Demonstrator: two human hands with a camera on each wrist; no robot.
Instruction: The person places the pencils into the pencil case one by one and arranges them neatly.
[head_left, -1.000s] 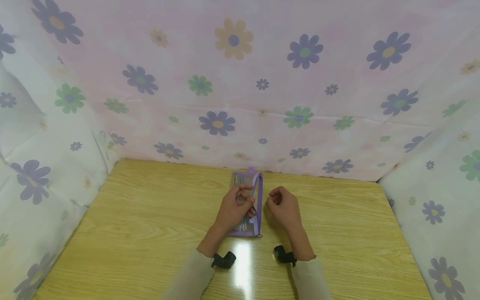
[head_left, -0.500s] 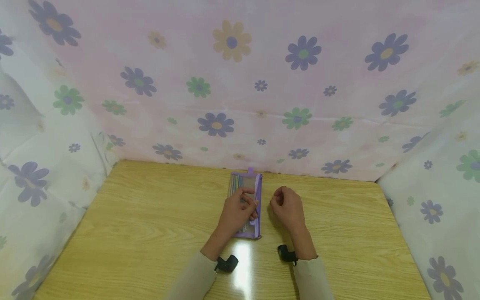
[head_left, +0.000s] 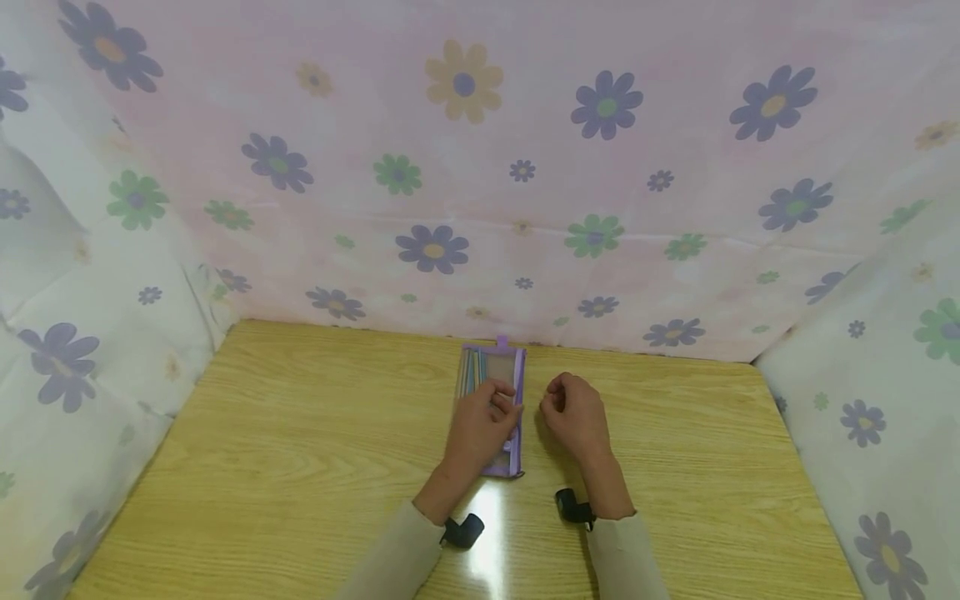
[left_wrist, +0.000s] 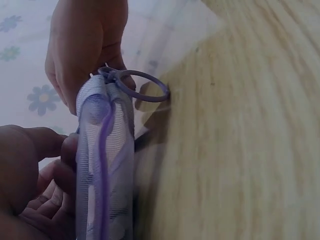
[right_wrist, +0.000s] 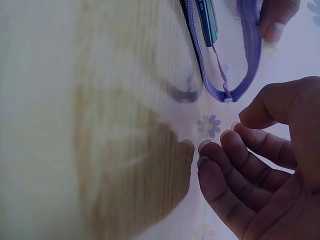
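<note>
A see-through mesh pencil case [head_left: 503, 362] with lavender edging lies lengthwise near the table's back edge. Slim pencils [head_left: 472, 367] show inside along its left side. Over its middle, my left hand [head_left: 480, 425] has loosely bent fingers, the tips right at the zip side. From the right wrist view, the case's mouth gapes at one end, and a fingertip [right_wrist: 275, 31] of the left hand lies against the outside of the upper edge. My right hand [head_left: 581, 417], fingers loosely curled and holding nothing, rests on the table just right of the case.
The wood-grain table [head_left: 300, 467] carries a bright light reflection in front of the case. A flowered cloth [head_left: 525, 200] rises at the back and both sides. Each wrist wears a small black camera, such as the left one [head_left: 465, 531]. A purple ring [left_wrist: 142, 86] hangs at the zip end.
My left hand has slid slightly right and toward me, showing more pencils. The case's zip edge, bent up earlier, lies flatter. My right hand shifted slightly right, then stayed still.
</note>
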